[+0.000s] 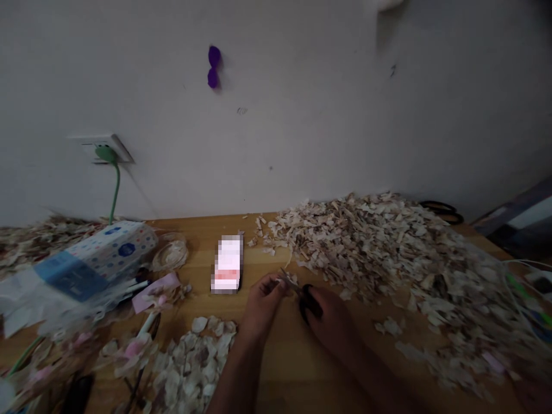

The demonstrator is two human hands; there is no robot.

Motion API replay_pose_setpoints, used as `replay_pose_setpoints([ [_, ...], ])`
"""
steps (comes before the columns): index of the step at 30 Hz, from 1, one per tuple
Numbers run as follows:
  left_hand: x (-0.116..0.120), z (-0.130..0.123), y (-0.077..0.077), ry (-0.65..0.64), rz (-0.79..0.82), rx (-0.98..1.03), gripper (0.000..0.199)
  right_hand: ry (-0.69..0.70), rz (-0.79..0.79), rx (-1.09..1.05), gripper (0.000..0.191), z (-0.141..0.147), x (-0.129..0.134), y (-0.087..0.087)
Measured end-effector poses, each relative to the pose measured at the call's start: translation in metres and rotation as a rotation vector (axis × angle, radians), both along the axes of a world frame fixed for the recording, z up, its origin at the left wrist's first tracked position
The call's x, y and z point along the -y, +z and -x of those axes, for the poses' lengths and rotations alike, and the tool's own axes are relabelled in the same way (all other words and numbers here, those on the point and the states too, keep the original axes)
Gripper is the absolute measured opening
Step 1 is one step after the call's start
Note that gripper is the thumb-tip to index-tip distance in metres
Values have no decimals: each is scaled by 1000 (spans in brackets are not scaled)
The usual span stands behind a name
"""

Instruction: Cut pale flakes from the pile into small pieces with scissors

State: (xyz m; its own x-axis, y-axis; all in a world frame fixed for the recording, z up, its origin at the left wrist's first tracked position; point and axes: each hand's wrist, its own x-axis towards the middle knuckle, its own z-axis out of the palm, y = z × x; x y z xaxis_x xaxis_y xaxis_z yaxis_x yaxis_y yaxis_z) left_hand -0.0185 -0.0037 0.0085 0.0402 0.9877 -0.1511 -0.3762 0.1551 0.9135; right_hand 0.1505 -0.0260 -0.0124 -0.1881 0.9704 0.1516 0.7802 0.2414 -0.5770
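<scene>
Trimming seems underway: the left hand (262, 294) pinches a pale flake (281, 282), the right (330, 316) grips scissors (309, 303); the next snip needs fingertips clear.

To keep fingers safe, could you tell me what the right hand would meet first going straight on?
Probably the left hand, beside the blades of the scissors that the right hand holds; depth is unclear.
</scene>
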Motion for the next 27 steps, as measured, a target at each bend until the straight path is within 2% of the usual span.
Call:
replay_pose_setpoints([
  [4,2,-3,0,49,63,214,21,-3,6,-32,22,0,0,2],
  [9,1,-6,1,96,74,252,25,14,6,-11,22,1,0,5],
  [17,3,-10,-8,115,-25,140,20,25,12,17,24,0,1,4],
  [23,3,-4,-1,70,-72,-33,23,31,-5,29,24,0,1,3],
  [27,1,-1,6,66,-77,-72,25,43,-8,14,27,0,1,3],
])
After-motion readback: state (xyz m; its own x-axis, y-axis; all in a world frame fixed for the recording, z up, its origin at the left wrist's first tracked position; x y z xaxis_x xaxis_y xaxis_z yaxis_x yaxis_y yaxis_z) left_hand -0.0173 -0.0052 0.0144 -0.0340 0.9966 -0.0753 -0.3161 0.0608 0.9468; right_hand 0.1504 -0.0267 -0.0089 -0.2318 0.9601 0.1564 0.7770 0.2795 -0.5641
